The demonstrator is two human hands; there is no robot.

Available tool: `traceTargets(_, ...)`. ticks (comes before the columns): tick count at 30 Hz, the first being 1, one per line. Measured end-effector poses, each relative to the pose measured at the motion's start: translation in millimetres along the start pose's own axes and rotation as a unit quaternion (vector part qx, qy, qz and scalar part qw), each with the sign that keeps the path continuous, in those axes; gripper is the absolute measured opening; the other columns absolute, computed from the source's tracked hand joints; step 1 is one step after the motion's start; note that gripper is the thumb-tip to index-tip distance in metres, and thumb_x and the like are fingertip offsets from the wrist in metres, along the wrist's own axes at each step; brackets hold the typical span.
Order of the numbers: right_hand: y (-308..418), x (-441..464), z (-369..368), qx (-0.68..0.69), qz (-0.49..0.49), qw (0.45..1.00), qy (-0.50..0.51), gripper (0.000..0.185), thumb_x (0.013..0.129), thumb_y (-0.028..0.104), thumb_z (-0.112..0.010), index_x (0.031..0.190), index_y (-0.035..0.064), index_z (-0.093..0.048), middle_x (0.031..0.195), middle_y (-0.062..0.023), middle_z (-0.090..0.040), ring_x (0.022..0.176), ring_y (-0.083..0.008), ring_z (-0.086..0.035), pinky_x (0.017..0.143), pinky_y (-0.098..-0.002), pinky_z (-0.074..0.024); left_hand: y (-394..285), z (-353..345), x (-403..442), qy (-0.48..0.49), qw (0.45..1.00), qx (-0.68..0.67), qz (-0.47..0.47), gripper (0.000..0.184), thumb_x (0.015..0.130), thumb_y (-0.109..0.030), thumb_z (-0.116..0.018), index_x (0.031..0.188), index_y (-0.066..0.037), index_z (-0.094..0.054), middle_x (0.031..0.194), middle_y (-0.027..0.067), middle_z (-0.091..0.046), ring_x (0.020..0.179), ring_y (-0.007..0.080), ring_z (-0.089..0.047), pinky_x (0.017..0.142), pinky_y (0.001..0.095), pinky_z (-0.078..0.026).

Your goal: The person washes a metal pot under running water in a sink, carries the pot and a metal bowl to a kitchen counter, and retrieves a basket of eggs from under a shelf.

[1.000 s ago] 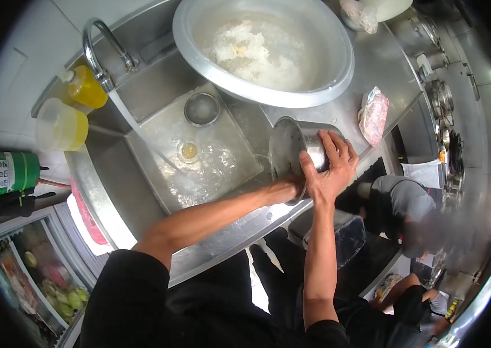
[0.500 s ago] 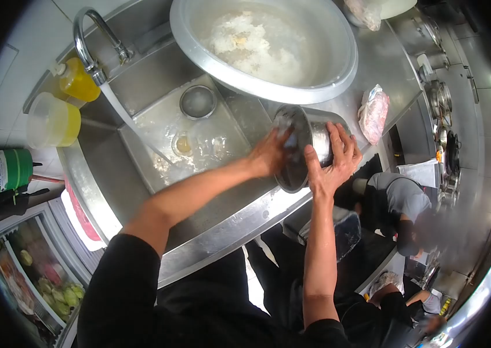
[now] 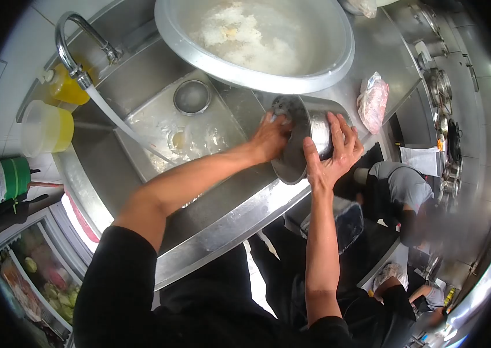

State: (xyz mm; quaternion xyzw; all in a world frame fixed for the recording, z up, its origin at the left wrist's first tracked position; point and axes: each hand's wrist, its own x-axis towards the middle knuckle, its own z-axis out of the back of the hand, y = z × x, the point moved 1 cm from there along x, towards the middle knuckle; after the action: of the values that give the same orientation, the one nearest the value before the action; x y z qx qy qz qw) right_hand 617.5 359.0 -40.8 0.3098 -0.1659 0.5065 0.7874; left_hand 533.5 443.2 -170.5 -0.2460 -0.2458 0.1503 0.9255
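Observation:
A metal pot (image 3: pixel 316 130) lies tilted over the sink's front edge, its mouth turned left. My right hand (image 3: pixel 335 152) is wrapped round its outer side, fingers on top and thumb near the rim. My left hand (image 3: pixel 272 136) reaches into the mouth, its fingers curled on a dark scrubber (image 3: pixel 289 107) against the inner wall. Water runs from the faucet (image 3: pixel 83 78) into the sink (image 3: pixel 152 124), where a small round metal bowl (image 3: pixel 192 97) sits. Behind the pot stands a large grey basin (image 3: pixel 245 78) with water and white clumps.
A wrapped pink package (image 3: pixel 373 103) lies right of the pot. Yellow liquid fills a bottle (image 3: pixel 68 86) and a tub (image 3: pixel 48 129) at the left rim. A bent-over person (image 3: pixel 399 185) is at the right, near a dark bin (image 3: pixel 347 223).
My left hand has moved from the pot's lower rim up to its upper inner wall, with the scrubber. The pot has tipped slightly. The view has shifted a little.

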Motion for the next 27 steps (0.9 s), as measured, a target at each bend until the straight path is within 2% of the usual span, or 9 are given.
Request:
traceTargets(5, -2, 0, -1, 0.007, -0.003, 1.0, 0.001, 0.061, 0.059, 0.05, -0.066, 0.107, 0.0132, -0.064, 0.112, -0.0105, -0.057, 0.11, -0.0376, -0.041, 0.098, -0.0474, -0.0288, -29, -2, -5, 0.138, 0.984, -0.075, 0.083, 0.021, 0.059, -0.017, -0.065, 0.078, -0.008, -0.069, 0.107, 0.0078, -0.056, 0.107, 0.0278, -0.041, 0.094, 0.0514, -0.026)
traceTargets(10, -3, -2, -1, 0.006, -0.007, 1.0, 0.008, 0.064, 0.062, 0.056, -0.063, 0.11, 0.013, -0.063, 0.115, -0.0074, -0.057, 0.112, -0.0328, -0.04, 0.101, -0.0447, -0.0239, 8, -5, 12, 0.043, 0.999, -0.009, -0.025, 0.023, 0.062, -0.019, -0.064, 0.082, -0.009, -0.069, 0.106, 0.011, -0.058, 0.11, 0.0265, -0.044, 0.096, 0.0529, -0.026)
traceTargets(13, -4, 2, -1, 0.008, 0.006, 1.0, 0.009, 0.061, 0.059, 0.049, -0.065, 0.108, 0.0133, -0.063, 0.112, -0.0108, -0.057, 0.11, -0.0345, -0.042, 0.099, -0.0464, -0.0276, -16, -18, 12, 0.184, 0.981, 0.011, 0.053, 0.021, 0.065, -0.017, -0.062, 0.084, -0.01, -0.069, 0.107, 0.0071, -0.06, 0.11, 0.0238, -0.046, 0.096, 0.0503, -0.027)
traceTargets(16, -3, -2, 1, 0.017, 0.01, 1.0, -0.01, 0.061, 0.058, 0.049, -0.065, 0.108, 0.0127, -0.063, 0.112, -0.0114, -0.057, 0.108, -0.0324, -0.044, 0.099, -0.0456, -0.0277, -11, -25, 4, 0.219, 0.941, -0.237, 0.098, 0.034, 0.061, -0.03, -0.068, 0.09, -0.012, -0.066, 0.1, 0.0083, -0.063, 0.102, 0.0255, -0.053, 0.098, 0.0516, -0.025)
traceTargets(18, -7, -6, 1, 0.013, 0.018, 1.0, -0.02, 0.061, 0.058, 0.048, -0.064, 0.107, 0.0124, -0.063, 0.111, -0.0116, -0.058, 0.108, -0.0308, -0.045, 0.1, -0.0444, -0.027, 9, -2, 13, 0.004, 0.995, -0.026, -0.094, 0.033, 0.064, -0.024, -0.064, 0.092, -0.006, -0.063, 0.101, 0.0143, -0.061, 0.098, 0.0311, -0.054, 0.095, 0.0468, -0.031)
traceTargets(20, -6, -3, -1, 0.012, 0.013, 1.0, -0.02, 0.061, 0.059, 0.049, -0.064, 0.108, 0.0122, -0.063, 0.111, -0.0115, -0.058, 0.108, -0.0305, -0.045, 0.1, -0.0439, -0.0259, 3, -20, 16, 0.009, 0.994, -0.01, -0.108, 0.032, 0.066, -0.022, -0.062, 0.093, -0.005, -0.062, 0.101, 0.0148, -0.061, 0.098, 0.0334, -0.054, 0.091, 0.041, -0.038)
traceTargets(23, -8, -2, -1, 0.014, 0.024, 0.999, -0.024, 0.061, 0.06, 0.048, -0.064, 0.109, 0.0115, -0.063, 0.111, -0.0122, -0.058, 0.108, -0.03, -0.045, 0.1, -0.0432, -0.0251, -38, -41, -1, 0.1, 0.889, -0.398, 0.203, 0.026, 0.071, -0.032, -0.062, 0.089, -0.015, -0.069, 0.113, 0.0043, -0.059, 0.118, 0.0205, -0.044, 0.1, 0.0426, -0.03)
traceTargets(24, -9, -5, 0, 0.018, 0.027, 0.999, -0.028, 0.062, 0.06, 0.048, -0.064, 0.11, 0.0111, -0.062, 0.111, -0.0126, -0.058, 0.108, -0.03, -0.045, 0.1, -0.0431, -0.0249, -36, -30, 1, 0.104, 0.889, -0.399, 0.201, 0.026, 0.071, -0.032, -0.062, 0.089, -0.015, -0.069, 0.113, 0.0043, -0.059, 0.118, 0.0205, -0.044, 0.1, 0.0426, -0.03)
traceTargets(27, -6, -5, 1, 0.019, 0.028, 0.999, -0.03, 0.062, 0.061, 0.047, -0.064, 0.11, 0.0095, -0.062, 0.111, -0.0128, -0.058, 0.107, -0.0293, -0.046, 0.101, -0.0425, -0.0241, 6, -6, 8, 0.163, 0.981, 0.009, -0.11, 0.039, 0.075, -0.032, -0.06, 0.11, -0.015, -0.061, 0.128, 0.0063, -0.049, 0.124, 0.0252, -0.039, 0.104, 0.0433, -0.025)
